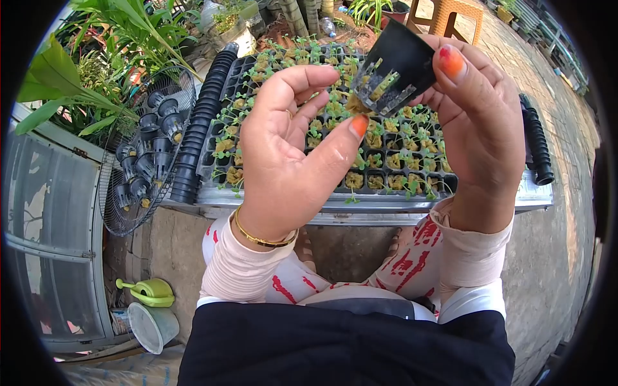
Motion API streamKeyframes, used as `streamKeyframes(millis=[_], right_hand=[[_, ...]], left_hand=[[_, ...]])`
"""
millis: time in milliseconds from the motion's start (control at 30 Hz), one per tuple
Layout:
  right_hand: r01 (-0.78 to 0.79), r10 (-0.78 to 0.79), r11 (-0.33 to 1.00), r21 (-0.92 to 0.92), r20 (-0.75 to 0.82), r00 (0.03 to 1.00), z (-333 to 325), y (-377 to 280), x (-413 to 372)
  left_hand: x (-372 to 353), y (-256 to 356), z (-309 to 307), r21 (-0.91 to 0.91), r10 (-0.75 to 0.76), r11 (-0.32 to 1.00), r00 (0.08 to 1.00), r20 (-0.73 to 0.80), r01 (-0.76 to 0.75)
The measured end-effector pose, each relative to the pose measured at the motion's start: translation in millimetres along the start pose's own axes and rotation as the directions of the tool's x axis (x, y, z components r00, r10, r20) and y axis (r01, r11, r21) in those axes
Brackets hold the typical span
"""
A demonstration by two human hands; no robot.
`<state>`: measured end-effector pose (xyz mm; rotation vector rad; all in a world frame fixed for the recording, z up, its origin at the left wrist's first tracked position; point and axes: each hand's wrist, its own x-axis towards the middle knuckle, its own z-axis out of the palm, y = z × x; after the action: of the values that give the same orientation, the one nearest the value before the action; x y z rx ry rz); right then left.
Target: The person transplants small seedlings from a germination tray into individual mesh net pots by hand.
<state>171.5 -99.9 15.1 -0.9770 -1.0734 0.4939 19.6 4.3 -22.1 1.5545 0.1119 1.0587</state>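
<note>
My right hand (479, 119) grips a black net pot (399, 64), tilted above the seedling tray, with thumb and fingers near its rim. A bit of yellowish sponge (358, 106) shows at the slotted lower end of the pot. My left hand (290, 148) is beside that end, its fingers curved and apart from the thumb. Its thumb tip is right at the sponge. Beneath both hands lies the black seedling tray (375, 191), its cells filled with yellowish sponge cubes bearing small green seedlings.
A long stack of black net pots (203, 122) lies along the tray's left side, a shorter stack (537, 141) at right. A wire basket (106, 193) at left holds several net pots. A green watering can (151, 291) and a pail (152, 327) stand lower left. An orange stool (450, 16) is behind.
</note>
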Motion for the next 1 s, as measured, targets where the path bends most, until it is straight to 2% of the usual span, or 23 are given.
streamKeyframes(millis=[67,133,200,300,733,933,1000], right_hand=[[-0.010,0.009,1.000,0.021,0.024,1.000,2,-1,0],[-0.041,0.041,0.995,-0.087,-0.005,0.999,9,-7,0],[-0.038,0.037,0.995,-0.094,-0.006,0.999,8,-6,0],[-0.039,0.039,0.995,-0.096,0.003,0.999,7,-4,0],[-0.096,0.093,0.992,-0.085,-0.037,0.995,15,-5,-2],[-0.085,0.083,0.996,-0.031,-0.061,0.995,16,-2,-3],[-0.085,0.083,0.996,-0.030,-0.055,0.995,16,-2,-3]], left_hand=[[0,3,-3,-0.055,-0.040,0.998,0.999,0.021,0.041],[0,5,-5,-0.109,-0.077,0.991,0.996,0.045,0.082],[0,6,-6,-0.248,-0.180,0.949,0.981,0.073,0.193],[0,5,-4,-0.297,-0.174,0.934,0.979,0.103,0.197],[-6,-4,10,-0.303,-0.139,0.942,0.990,0.036,0.144],[-12,-1,18,-0.276,-0.228,0.933,0.972,0.051,0.233],[-13,-2,19,-0.352,-0.260,0.896,0.963,0.075,0.269]])
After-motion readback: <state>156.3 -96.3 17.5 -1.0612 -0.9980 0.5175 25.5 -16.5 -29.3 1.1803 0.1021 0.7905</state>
